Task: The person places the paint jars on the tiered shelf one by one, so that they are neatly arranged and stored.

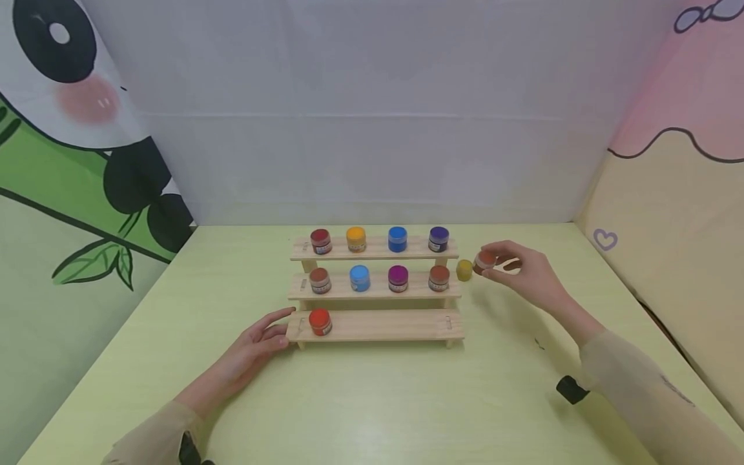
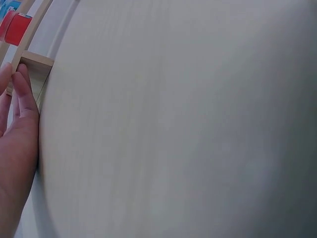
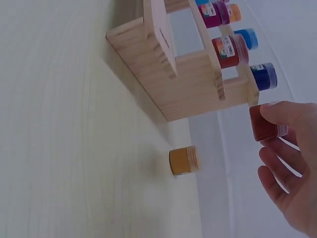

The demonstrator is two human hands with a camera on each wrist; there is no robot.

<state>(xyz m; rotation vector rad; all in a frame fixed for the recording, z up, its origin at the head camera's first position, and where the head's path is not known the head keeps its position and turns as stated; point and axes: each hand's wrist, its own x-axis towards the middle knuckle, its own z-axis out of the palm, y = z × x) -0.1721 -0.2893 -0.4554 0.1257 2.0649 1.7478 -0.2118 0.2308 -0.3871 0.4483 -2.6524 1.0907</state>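
A three-step wooden rack [image 1: 372, 326] carries small paint jars with coloured lids. My left hand [image 1: 258, 342] grips the left end of its lowest step, beside a red paint jar [image 1: 320, 321]. In the left wrist view the fingers [image 2: 26, 91] lie against the board's end. Off the rack's right side, my right hand [image 1: 526, 274] pinches a reddish-brown paint jar [image 3: 262, 124] between thumb and fingers, raised above the table. Near it, a yellow paint jar [image 1: 464, 270] stands on the table beside the rack.
The top step [image 1: 376, 247] bears dark red, yellow-orange, blue and dark purple-blue jars. On the middle step [image 1: 378, 286] stand brown, light blue and purple ones. A white wall [image 1: 372, 168] rises behind the table [image 1: 372, 400], with printed panels at both sides.
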